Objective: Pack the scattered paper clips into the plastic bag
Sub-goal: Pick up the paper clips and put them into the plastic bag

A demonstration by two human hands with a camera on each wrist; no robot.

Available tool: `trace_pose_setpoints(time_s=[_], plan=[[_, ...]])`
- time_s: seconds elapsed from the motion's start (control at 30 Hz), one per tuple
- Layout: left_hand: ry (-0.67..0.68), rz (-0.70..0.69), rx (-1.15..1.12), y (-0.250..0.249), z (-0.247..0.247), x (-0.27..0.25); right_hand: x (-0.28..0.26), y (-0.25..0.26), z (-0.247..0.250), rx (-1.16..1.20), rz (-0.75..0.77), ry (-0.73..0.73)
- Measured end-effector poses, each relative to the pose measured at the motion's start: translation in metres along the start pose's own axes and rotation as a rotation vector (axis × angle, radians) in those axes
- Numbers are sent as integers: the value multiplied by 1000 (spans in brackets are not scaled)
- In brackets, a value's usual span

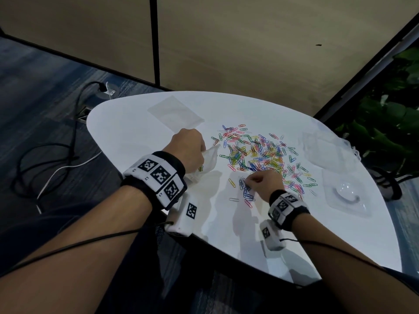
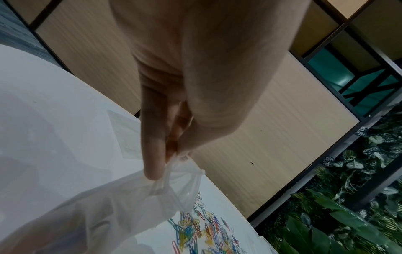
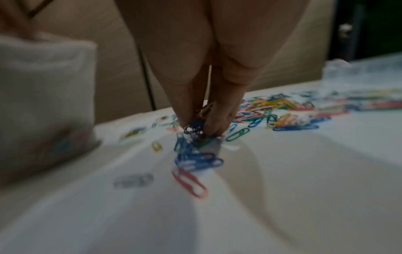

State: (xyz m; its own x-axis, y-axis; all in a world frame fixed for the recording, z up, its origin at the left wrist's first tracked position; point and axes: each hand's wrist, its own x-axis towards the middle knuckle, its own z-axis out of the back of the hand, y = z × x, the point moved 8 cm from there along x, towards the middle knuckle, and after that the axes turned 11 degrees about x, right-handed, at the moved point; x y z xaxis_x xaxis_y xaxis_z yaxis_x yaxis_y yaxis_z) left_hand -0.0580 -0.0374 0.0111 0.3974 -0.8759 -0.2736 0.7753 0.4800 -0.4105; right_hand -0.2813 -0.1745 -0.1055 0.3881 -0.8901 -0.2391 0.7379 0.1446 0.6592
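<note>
The near, lower part of the white table (image 1: 294,241) lies bare, as does the strip along its left edge in the head view. The middle is strewn with paper clips (image 1: 260,155), thickest at frame centre. A flat clear bag (image 1: 175,112) lies at upper centre, and clear plastic packaging (image 1: 347,196) (two or three pieces, hard to tell apart) lines the right edge. Between the held plastic bag (image 1: 207,164) and the clips runs a narrow bare gap.

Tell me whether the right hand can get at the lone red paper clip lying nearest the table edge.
Probably yes: the red paper clip lies on bare table just below the right hand, nothing between them, though its fingers already pinch blue clips.
</note>
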Motion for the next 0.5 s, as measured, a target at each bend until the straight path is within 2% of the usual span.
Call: trace_pose_setpoints(time_s=[0.07,0.13,0.23,0.37,0.5], plan=[[11,-3,-2,-2,-2,1,3,-11,5,253,-153,24],[24,-7,-2,-4,-4,2,3,-11,8,643,-251,46],[33,-12,4,-10,-7,4,-1,15,9,1036,-285,138],[33,-24,4,-18,-13,6,-17,60,3,1302,-278,278],[35,-36,-4,-24,-20,6,-34,92,-15,1315,-235,358]])
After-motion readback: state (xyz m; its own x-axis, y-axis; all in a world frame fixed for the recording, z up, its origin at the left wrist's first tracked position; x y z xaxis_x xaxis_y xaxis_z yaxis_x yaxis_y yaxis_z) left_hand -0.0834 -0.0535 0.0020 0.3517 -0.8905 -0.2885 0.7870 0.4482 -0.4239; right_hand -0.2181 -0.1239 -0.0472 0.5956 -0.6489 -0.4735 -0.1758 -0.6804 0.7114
